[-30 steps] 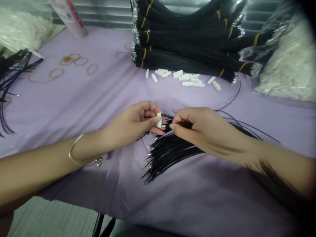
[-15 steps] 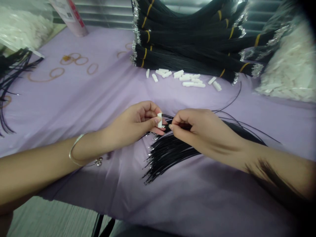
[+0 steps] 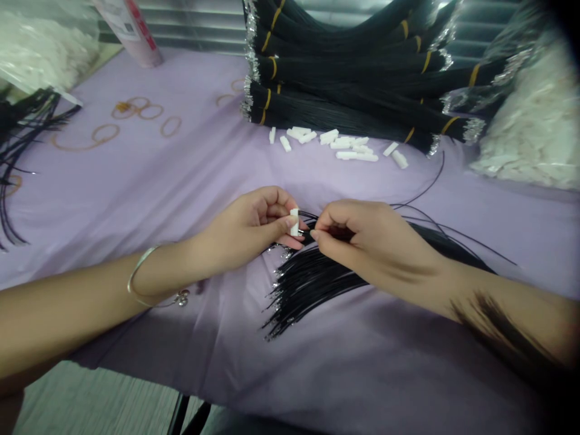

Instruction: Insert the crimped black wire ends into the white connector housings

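Note:
Between the thumb and fingers of my left hand [image 3: 254, 226] is a small white connector housing [image 3: 294, 222], held upright. Black wires run from its right side toward my right hand [image 3: 357, 232]. The right thumb and forefinger are pinched on a black wire whose tip is close to the housing; whether that tip is inside it, I cannot tell. Below both hands a loose bundle of black wires [image 3: 312, 284] with shiny metal terminals lies fanned on the purple cloth [image 3: 190, 350]. My right hand covers part of this bundle.
Several white housings [image 3: 342, 143] lie behind my hands. Banded black wire bundles [image 3: 344, 78] are stacked at the back. Plastic bags of white pieces stand at right [image 3: 534, 127] and left [image 3: 45, 48]. Rubber bands [image 3: 149, 110], a pink bottle [image 3: 131, 30] and finished-looking wires [image 3: 22, 139] are at left.
Both hands keep nearly the same pose, the left on the housing and the right pinching the wire. The whole view has shifted very slightly.

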Action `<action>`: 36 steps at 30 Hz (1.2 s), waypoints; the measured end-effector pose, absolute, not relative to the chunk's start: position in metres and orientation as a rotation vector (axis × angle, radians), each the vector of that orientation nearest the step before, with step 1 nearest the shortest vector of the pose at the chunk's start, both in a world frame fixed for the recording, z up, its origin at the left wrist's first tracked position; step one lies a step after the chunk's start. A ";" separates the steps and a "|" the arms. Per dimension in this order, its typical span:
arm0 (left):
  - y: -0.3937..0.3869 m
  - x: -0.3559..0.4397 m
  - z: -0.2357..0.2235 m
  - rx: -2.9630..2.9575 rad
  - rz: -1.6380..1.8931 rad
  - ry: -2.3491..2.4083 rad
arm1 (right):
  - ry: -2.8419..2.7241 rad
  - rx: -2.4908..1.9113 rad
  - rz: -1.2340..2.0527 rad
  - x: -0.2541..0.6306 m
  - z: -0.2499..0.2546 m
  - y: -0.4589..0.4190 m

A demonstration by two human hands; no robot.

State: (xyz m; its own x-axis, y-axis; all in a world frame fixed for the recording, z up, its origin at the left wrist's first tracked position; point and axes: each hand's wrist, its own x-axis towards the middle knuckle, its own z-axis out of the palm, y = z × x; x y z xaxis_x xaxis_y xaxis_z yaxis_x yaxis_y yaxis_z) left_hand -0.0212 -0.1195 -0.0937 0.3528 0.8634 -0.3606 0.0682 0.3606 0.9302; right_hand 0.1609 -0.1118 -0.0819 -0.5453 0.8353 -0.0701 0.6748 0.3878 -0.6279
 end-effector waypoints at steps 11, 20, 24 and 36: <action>-0.120 -0.022 -0.094 1.085 0.669 1.096 | -2.439 -1.308 0.898 0.162 -0.083 -0.111; -0.121 -0.020 -0.092 1.074 0.679 1.109 | -2.423 -1.320 0.909 0.162 -0.083 -0.110; -0.120 -0.021 -0.093 1.088 0.678 1.115 | -2.419 -1.342 0.878 0.161 -0.083 -0.111; -0.121 -0.020 -0.093 1.063 0.684 1.112 | -2.438 -1.335 0.903 0.160 -0.082 -0.111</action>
State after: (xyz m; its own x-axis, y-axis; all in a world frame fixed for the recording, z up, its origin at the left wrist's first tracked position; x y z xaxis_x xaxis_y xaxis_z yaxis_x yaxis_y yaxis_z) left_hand -0.0196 -0.1205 -0.0926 0.3308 0.8678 -0.3709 0.0605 0.3727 0.9260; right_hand 0.1600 -0.1106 -0.0817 -0.5636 0.8202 -0.0978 0.6861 0.3989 -0.6084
